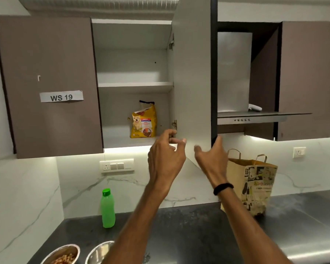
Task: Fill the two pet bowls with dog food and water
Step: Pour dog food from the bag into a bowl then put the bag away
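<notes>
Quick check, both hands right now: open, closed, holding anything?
Left hand: open, fingers loosely curled, empty, raised below the dog food bag on its shelf.
Right hand: open, holding nothing, fingertips at the lower edge of the open cabinet door.

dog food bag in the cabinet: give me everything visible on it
The dog food bag is a yellow, glossy-looking pouch with a printed picture of a dog, a red band reading "ADULT", and an image of kibble low on the front. Its top looks opened or crumpled, with a dark blue edge folded upward. It stands upright, leaning slightly, on the lower shelf of the open cabinet, toward the right side. Nothing else sits beside it. The left hand is raised just below and in front, not touching it.
</notes>
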